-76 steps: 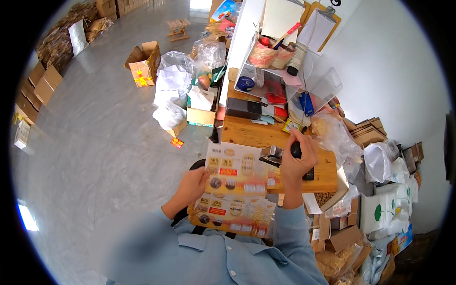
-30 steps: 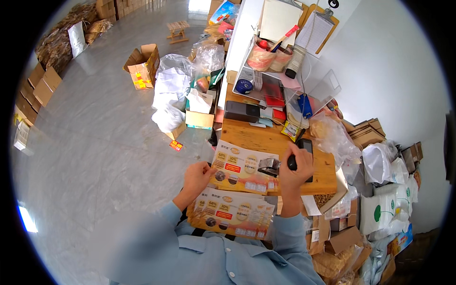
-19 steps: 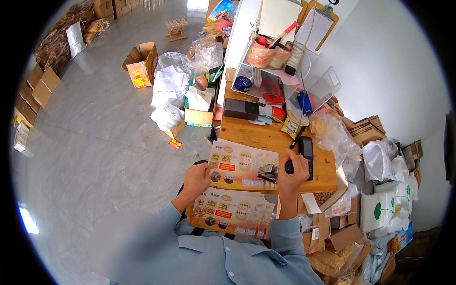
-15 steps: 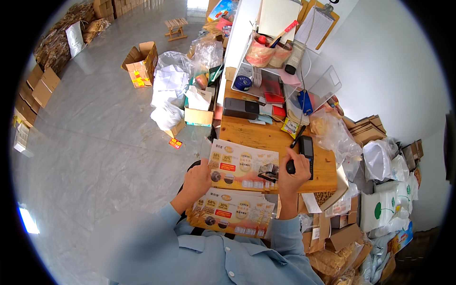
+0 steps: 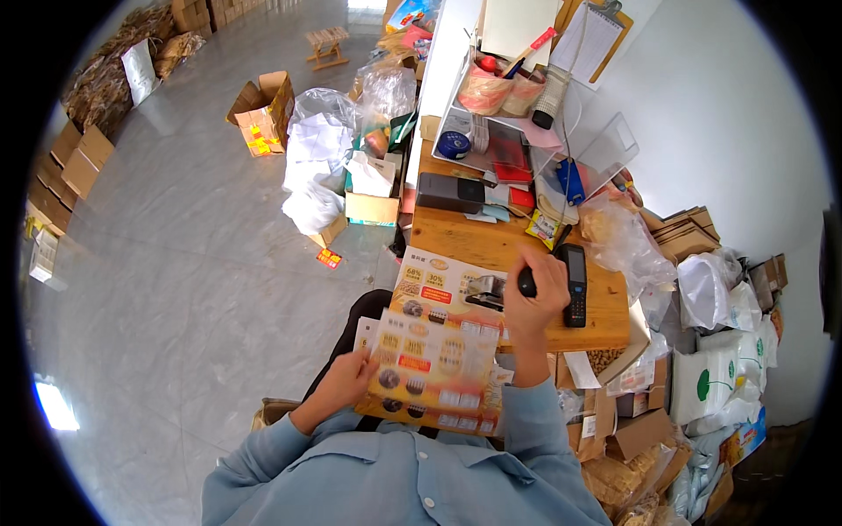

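Observation:
My left hand pinches the left edge of a printed sheet, yellow and white and blurred by motion. The sheet hangs over a lower pile of matching printed sheets at my lap and covers most of it. Beyond, another printed sheet lies at the near edge of the wooden table. My right hand is closed on the round black knob of a metal-framed hand stamp, which is over that sheet's right side. Some fingers are blurred.
Right of the stamp lies a black handheld scanner. A dark grey box, a yellow packet and a desk organizer sit farther back. Cartons and plastic bags crowd the right; an open carton stands on the floor.
My left hand has drawn a printed sheet from the table pile toward my lap. My right hand, with the stamp, has risen slightly and moved a little away from me.

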A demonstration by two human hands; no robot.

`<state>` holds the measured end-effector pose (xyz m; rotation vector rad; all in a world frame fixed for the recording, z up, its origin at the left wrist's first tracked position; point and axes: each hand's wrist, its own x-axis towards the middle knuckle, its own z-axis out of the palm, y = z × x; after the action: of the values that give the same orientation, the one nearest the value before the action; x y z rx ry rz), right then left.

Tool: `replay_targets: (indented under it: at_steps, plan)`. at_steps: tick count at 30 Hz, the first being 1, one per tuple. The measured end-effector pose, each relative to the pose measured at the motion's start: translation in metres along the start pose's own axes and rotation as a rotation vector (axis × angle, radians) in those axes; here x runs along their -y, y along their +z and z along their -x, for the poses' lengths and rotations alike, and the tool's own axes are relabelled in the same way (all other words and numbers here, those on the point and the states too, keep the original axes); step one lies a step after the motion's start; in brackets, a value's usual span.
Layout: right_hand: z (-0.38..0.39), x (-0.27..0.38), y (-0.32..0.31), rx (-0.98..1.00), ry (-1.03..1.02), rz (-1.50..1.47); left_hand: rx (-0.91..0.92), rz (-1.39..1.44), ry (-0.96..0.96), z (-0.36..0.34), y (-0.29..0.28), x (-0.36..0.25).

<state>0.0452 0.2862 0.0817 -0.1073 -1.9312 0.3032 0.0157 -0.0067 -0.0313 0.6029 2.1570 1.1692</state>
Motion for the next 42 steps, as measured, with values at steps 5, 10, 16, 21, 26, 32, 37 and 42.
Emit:
replay_targets:
  at_steps: [5, 10, 16, 21, 26, 32, 37, 42]
  plan:
    - [0.014, -0.001, 0.040, 0.027, 0.018, -0.041, -0.073, -0.404, 0.085, 0.012, -0.018, -0.018]
    - [0.031, -0.006, 0.074, 0.109, 0.052, -0.057, -0.201, -0.369, 0.181, -0.029, -0.033, -0.030]
    - [0.062, -0.006, 0.086, 0.125, 0.134, -0.120, -0.248, -0.186, 0.130, -0.081, -0.026, -0.033]
    - [0.038, -0.001, 0.079, 0.095, 0.103, -0.092, -0.185, -0.105, 0.101, -0.119, -0.007, -0.006]
    - [-0.019, 0.013, 0.037, -0.024, 0.068, -0.055, -0.137, 0.077, 0.154, -0.129, 0.002, 0.004]
    - [-0.030, 0.013, 0.004, -0.043, 0.037, 0.002, -0.116, 0.100, 0.146, -0.111, -0.009, -0.015]
    - [-0.012, 0.004, 0.004, -0.014, 0.063, 0.030, 0.037, 0.242, 0.040, -0.061, -0.004, -0.010]
    - [0.005, -0.006, 0.022, 0.068, 0.039, -0.010, -0.043, 0.090, 0.120, -0.008, 0.015, 0.005]
